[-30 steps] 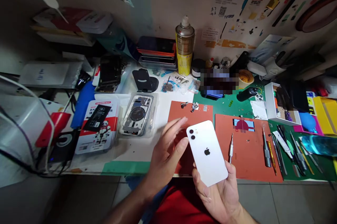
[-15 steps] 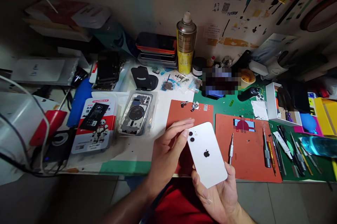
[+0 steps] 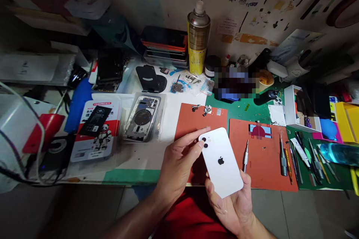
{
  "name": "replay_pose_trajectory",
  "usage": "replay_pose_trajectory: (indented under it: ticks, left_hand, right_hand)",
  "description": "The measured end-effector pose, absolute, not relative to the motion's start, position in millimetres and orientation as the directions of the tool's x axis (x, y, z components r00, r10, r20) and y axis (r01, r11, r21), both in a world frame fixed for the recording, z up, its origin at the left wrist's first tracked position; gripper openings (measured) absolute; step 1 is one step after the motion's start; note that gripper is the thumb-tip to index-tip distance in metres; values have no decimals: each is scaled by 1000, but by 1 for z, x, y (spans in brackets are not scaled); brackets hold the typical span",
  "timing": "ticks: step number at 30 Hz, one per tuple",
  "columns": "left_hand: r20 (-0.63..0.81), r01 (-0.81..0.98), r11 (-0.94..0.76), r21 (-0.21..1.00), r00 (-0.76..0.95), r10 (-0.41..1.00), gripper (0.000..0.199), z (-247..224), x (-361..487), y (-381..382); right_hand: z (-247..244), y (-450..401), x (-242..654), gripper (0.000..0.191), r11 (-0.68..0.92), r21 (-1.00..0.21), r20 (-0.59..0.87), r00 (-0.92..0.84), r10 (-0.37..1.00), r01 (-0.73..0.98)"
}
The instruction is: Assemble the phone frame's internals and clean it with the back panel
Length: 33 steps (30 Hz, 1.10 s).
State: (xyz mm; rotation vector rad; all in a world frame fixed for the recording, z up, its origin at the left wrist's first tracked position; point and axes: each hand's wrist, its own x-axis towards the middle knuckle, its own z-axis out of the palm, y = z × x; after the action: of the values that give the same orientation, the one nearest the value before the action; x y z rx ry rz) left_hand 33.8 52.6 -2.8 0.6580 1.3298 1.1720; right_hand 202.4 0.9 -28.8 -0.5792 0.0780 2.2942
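Note:
A white phone (image 3: 224,175) with its back facing up is held over the front edge of the bench, tilted, its two camera lenses at the upper left. My right hand (image 3: 232,201) grips its lower end, fingers on both sides. My left hand (image 3: 179,160) has its thumb on the phone's upper-left corner by the lenses and its fingers behind that corner. Small metal parts (image 3: 206,110) lie on the left orange mat (image 3: 187,119) beyond the phone. A silver screwdriver (image 3: 246,156) rests on the right orange mat (image 3: 266,168).
An opened phone housing (image 3: 141,118) and a battery on a packet (image 3: 95,130) lie to the left. At the back stand a spray can (image 3: 198,39) and stacked phones (image 3: 165,44). Tweezers and tools (image 3: 314,160) lie at the right, beside a blue bottle (image 3: 340,153).
My left thumb has slid slightly right onto the phone's corner, beside the lenses. The camera view has shifted slightly; the phone stays in my right hand.

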Motion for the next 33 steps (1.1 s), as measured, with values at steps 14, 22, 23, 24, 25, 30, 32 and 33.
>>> replay_pose_trajectory:
  ticks: [14,22,23,24,25,30,32,33]
  left_hand:
    - [-366,-260,304,916,-239,899,28,4,37,51]
    - [-336,-168,299,939,-263,904,25,6,35,54]
    - [-335,-166,299,940,-259,906,24,6,34,54]
    - [-333,-164,299,940,-255,908,24,5,34,54]
    - [-330,-164,296,941,-251,910,24,5,33,54]
    - [-320,-217,269,938,-251,914,23,2,32,53]
    - [-318,-228,262,938,-261,911,23,2,33,53]
    - [-318,-232,260,937,-265,910,23,2,33,54]
  right_hand:
    - [-27,-1,202,68,-716,-12,-382,-658,649,-698]
    - [-22,1,200,57,-704,-23,-413,-635,653,-710]
    - [-22,1,200,57,-706,-22,-417,-635,650,-708]
    - [-22,1,201,57,-704,-21,-418,-634,651,-710]
    - [-22,1,201,57,-701,-22,-418,-631,654,-713]
    - [-25,2,201,62,-703,-4,-386,-648,657,-711]
    - [-25,2,201,65,-712,3,-377,-660,650,-702]
    - [-25,2,201,66,-714,3,-378,-661,648,-701]
